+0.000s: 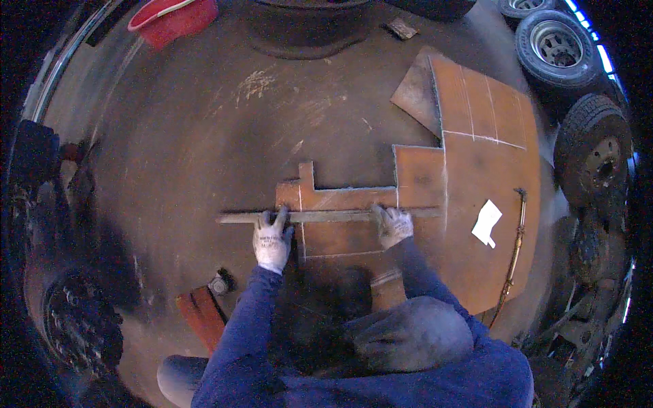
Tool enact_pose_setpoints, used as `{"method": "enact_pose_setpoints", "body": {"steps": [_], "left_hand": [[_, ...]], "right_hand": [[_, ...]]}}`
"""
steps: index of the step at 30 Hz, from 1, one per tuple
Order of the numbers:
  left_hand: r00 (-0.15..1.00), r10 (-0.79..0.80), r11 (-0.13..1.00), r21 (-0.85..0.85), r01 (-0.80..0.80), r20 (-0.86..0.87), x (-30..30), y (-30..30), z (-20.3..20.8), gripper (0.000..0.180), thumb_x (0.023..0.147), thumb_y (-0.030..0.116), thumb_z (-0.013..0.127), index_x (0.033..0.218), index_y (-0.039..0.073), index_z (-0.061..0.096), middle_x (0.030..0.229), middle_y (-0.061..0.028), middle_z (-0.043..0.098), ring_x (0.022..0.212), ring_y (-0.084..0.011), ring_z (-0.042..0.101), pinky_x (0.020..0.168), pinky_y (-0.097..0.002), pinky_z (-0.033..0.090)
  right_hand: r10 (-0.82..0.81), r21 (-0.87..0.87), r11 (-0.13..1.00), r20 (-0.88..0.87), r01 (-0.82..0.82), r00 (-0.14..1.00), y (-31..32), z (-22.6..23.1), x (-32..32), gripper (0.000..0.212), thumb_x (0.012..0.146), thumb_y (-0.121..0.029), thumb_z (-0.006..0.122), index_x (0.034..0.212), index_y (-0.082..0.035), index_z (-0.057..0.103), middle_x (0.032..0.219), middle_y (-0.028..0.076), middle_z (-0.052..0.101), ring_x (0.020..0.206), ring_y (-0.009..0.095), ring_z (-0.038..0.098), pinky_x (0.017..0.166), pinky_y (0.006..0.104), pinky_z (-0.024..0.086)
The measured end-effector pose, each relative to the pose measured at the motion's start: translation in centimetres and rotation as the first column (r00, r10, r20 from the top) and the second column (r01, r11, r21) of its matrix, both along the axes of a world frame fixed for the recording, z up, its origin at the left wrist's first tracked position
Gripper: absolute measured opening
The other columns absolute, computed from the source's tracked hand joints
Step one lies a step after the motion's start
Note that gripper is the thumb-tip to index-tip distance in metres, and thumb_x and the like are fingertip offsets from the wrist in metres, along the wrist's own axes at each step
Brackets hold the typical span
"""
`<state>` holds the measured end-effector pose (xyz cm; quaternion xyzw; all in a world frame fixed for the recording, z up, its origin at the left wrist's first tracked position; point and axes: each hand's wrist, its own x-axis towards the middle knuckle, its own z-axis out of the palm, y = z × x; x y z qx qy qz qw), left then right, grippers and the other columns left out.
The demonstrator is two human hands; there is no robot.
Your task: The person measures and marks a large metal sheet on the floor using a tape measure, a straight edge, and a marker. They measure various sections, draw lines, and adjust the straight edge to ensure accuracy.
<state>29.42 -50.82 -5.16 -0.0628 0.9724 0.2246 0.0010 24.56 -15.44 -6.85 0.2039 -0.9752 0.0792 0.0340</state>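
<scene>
A long, narrow metal straightedge (326, 216) lies across a rust-brown metal sheet (490, 183) marked with white lines. Its left end reaches past the sheet onto the floor. My left hand (273, 241), in a pale glove, grips the bar near that end with the fingers over it. Farther right, my gloved right hand (394, 226) holds the same bar with bent fingers. The sheet's far edge is cut in steps, with a narrow tab standing up on the left. Right of my right hand, a white cut-out piece (486, 223) rests on the sheet.
A long brass-coloured torch (515, 248) lies along the sheet's right side. At lower left are a red-brown flat piece (203, 314) and a small round object (218, 285). Wheels with tyres (556, 47) line the right. A red tub (173, 24) stands far left.
</scene>
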Motion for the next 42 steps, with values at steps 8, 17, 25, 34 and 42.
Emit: {"method": "enact_pose_setpoints", "body": {"steps": [8,17,25,34,42], "left_hand": [[0.987,-0.134,0.949,-0.277,0.152,0.084,-4.4,-0.7,0.4,0.028,0.084,0.015,0.062,0.108,0.023,0.074,0.111,-0.0021,0.068,0.115,-0.0297,0.057,0.096,-0.0525,0.047],[0.997,-0.007,0.969,-0.245,0.025,0.075,-5.7,0.5,-1.1,0.034,0.081,0.013,0.066,0.114,0.016,0.069,0.125,-0.0097,0.061,0.126,-0.0355,0.051,0.098,-0.0597,0.046],[0.998,-0.008,0.995,-0.104,0.001,-0.069,-5.7,1.9,-2.9,0.03,0.083,0.011,0.069,0.113,0.01,0.067,0.125,-0.0182,0.059,0.123,-0.0458,0.05,0.099,-0.053,0.048],[0.987,0.068,0.995,-0.061,-0.078,-0.145,-5.4,2.6,-3.8,0.03,0.082,0.007,0.067,0.112,0.012,0.067,0.119,-0.0197,0.06,0.119,-0.0468,0.05,0.102,-0.056,0.044],[0.996,0.038,0.998,-0.047,-0.042,-0.085,-6.0,2.9,-2.6,0.034,0.081,0.003,0.066,0.114,0.012,0.068,0.118,-0.0161,0.059,0.117,-0.0447,0.051,0.099,-0.0536,0.048]], "right_hand": [[-0.04,-0.064,0.997,-0.09,0.035,0.995,-0.8,2.5,-5.6,0.038,0.082,-0.014,0.062,0.118,-0.022,0.069,0.087,0.006,0.064,0.08,0.032,0.065,0.071,0.0489,0.05],[-0.231,-0.183,0.956,0.014,0.229,0.973,2.3,3.2,-2.7,0.039,0.086,-0.003,0.058,0.121,-0.018,0.069,0.095,0.015,0.065,0.089,0.038,0.064,0.077,0.0484,0.053],[-0.234,-0.155,0.961,-0.003,0.231,0.972,7.8,2.3,-1.9,0.044,0.085,-0.004,0.061,0.127,-0.019,0.066,0.102,0.013,0.069,0.093,0.036,0.067,0.079,0.0471,0.054],[-0.067,-0.038,0.997,-0.171,0.061,0.983,7.2,0.8,-4.2,0.054,0.07,-0.002,0.063,0.122,-0.017,0.066,0.104,0.008,0.068,0.099,0.032,0.064,0.086,0.0491,0.048],[-0.133,-0.036,0.991,-0.175,0.129,0.976,7.3,0.5,-4.1,0.049,0.073,-0.004,0.061,0.12,-0.017,0.065,0.105,0.005,0.067,0.098,0.03,0.063,0.085,0.0482,0.047]]}}
